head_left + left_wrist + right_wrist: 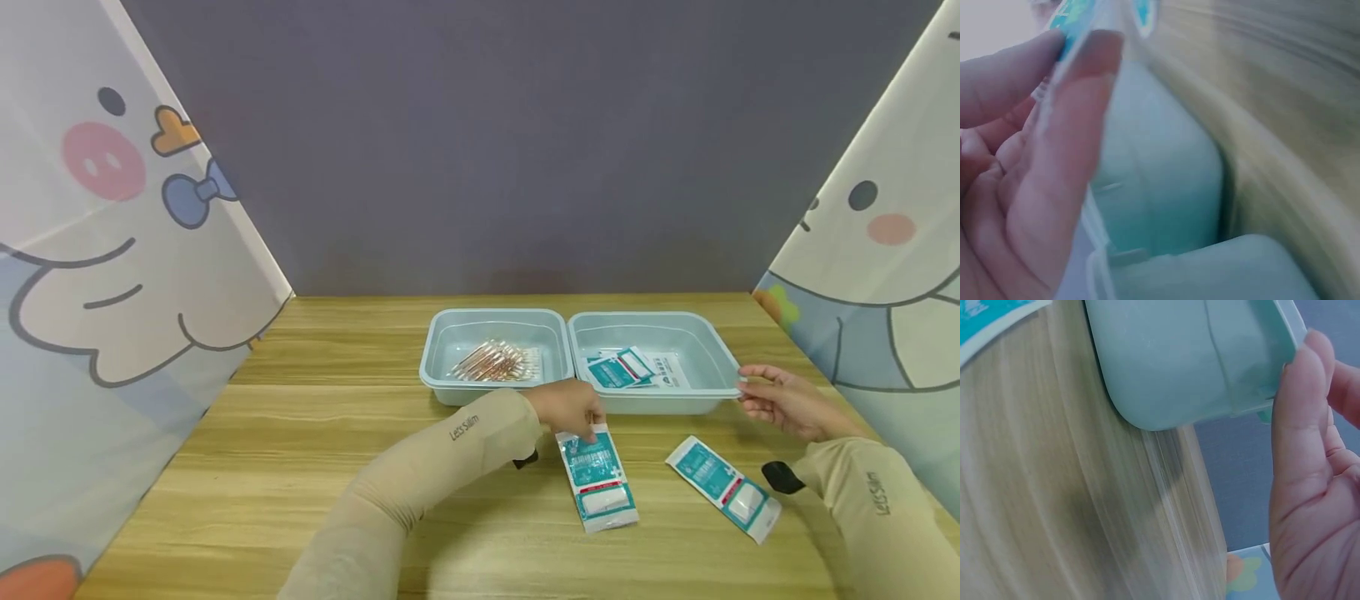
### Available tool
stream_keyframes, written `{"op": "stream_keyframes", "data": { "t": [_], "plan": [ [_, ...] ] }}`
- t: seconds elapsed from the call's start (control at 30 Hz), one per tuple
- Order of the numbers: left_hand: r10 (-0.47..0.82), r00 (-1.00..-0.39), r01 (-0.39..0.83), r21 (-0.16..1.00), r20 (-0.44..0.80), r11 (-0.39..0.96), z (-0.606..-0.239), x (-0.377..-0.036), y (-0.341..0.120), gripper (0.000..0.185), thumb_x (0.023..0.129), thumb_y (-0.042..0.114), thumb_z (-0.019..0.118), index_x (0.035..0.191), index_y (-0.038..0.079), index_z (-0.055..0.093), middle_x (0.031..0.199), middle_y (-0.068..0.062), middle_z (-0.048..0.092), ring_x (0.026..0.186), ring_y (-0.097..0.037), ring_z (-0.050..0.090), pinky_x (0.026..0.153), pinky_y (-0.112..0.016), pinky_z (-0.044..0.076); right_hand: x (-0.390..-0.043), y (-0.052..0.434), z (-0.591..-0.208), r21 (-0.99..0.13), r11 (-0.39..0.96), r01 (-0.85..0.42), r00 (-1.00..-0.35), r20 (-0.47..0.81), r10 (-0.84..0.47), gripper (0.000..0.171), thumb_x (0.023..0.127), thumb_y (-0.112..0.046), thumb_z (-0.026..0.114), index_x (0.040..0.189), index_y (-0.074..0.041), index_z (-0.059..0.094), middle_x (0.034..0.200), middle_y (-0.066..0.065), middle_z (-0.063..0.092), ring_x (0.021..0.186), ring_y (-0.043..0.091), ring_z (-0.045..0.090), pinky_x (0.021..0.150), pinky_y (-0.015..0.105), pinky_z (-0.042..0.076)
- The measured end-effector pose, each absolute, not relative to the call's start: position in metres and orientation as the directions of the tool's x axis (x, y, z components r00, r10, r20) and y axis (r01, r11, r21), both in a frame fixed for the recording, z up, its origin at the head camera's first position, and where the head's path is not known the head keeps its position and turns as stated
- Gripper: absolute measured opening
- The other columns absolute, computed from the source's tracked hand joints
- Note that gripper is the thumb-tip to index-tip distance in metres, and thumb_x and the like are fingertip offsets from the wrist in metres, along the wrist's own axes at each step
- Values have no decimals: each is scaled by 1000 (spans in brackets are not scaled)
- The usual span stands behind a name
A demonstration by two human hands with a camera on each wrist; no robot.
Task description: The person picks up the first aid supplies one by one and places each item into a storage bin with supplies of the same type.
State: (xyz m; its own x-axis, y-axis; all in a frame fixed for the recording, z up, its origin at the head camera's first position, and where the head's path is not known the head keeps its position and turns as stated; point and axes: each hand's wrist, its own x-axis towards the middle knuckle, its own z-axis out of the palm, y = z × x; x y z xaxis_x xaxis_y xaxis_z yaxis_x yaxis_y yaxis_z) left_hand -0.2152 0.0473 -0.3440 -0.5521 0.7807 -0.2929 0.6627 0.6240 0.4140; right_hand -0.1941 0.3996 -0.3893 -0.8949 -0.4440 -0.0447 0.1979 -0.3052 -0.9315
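Two glossy flat packets, left hand (570,406) grip pinching one packet (597,479), right hand (783,402) relaxed, empty.

The head camera looks forward and down on the whole worktop (300,467) from above. Each wrist camera sits very close to its hand and faces the side of a tray; both are blurred. All three views share the right tray (652,400) (1166,206) (1179,362).

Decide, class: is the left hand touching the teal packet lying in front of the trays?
Touching. The left wrist view shows the left hand pinching the teal packet's edge between thumb and fingers.
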Motion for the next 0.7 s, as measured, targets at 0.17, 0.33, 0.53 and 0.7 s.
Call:
{"op": "stream_keyframes", "data": {
  "t": [0.17,0.33,0.53,0.7],
  "plan": [
    [756,-614,579,522,-227,626,-335,-218,41,7,91,15,68,92,9,68,71,5,61,42,-8,47,48,-16,49,-195,401,-393,-935,-299,190,-889,-35,-457,29,100,4,43,102,-15,65,84,8,70,74,12,69,68,20,58],
    [707,-688,472,637,-167,610,-328,-221,37,16,92,13,66,106,7,68,72,-1,64,38,-12,47,50,-21,54,-198,403,-395,-928,-318,195,-862,-8,-506,31,100,4,42,104,-14,66,87,8,71,76,12,69,70,20,58],
    [636,-759,337,750,-142,569,-321,-226,34,16,92,11,66,106,5,67,73,-4,64,39,-12,46,52,-34,58,-202,406,-396,-921,-334,203,-831,18,-555,34,101,5,37,105,-13,65,89,8,71,79,12,69,72,21,58],
    [575,-802,263,770,-160,581,-321,-230,31,19,92,13,66,110,6,65,65,-4,58,48,-24,60,45,-30,55,-204,406,-398,-918,-330,222,-820,7,-572,33,102,3,36,105,-13,64,91,8,71,81,13,69,73,21,58]
  ]
}}
